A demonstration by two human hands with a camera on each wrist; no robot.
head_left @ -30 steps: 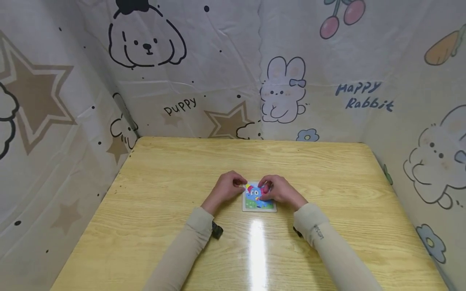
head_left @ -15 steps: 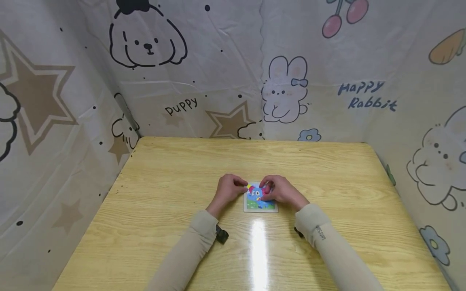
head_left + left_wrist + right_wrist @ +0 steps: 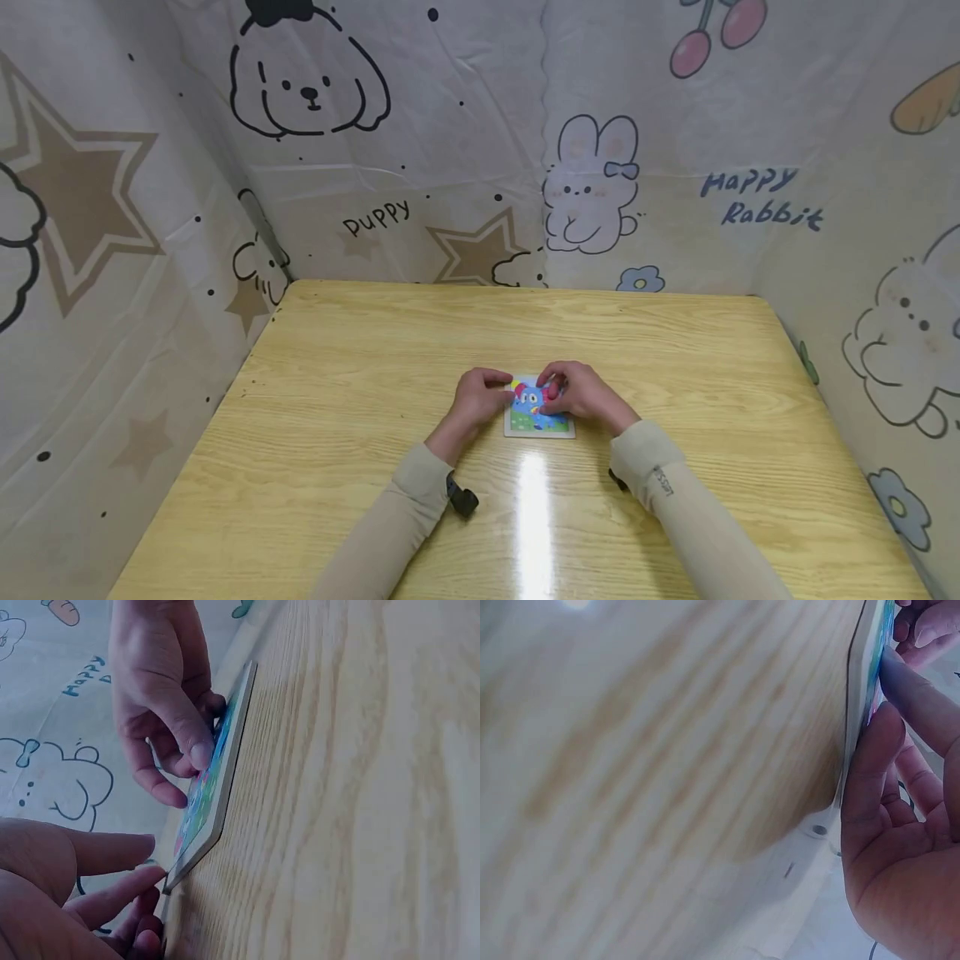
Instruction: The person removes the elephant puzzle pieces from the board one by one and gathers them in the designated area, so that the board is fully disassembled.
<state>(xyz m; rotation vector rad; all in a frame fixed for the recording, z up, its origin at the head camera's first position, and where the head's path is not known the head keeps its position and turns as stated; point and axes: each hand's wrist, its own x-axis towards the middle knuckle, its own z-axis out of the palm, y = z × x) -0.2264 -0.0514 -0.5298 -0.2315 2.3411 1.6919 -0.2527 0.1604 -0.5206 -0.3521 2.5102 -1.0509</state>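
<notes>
A small square picture puzzle (image 3: 536, 422) with a pale frame and a blue elephant on a green and light-blue ground lies flat on the wooden table. My left hand (image 3: 480, 398) is at its left edge, thumb and forefinger apart. In the left wrist view a fingertip of the left hand (image 3: 94, 881) meets the corner of the frame (image 3: 225, 787). Over the picture's right part, my right hand (image 3: 585, 396) rests its spread thumb and fingertips on the surface, covering some of the elephant. The right wrist view has the right hand (image 3: 911, 802) close against the board (image 3: 861, 667).
The wooden table (image 3: 337, 358) extends around the puzzle on every side. Printed curtains (image 3: 465, 125) close off the back and both sides. A strip of reflected light (image 3: 533, 517) lies in front of the board. Black straps (image 3: 462, 498) sit at the wrists.
My left hand has shifted down along the puzzle's left edge, its thumb and forefinger spreading slightly. My right hand stays in place on the picture; the whole head view drifts slightly.
</notes>
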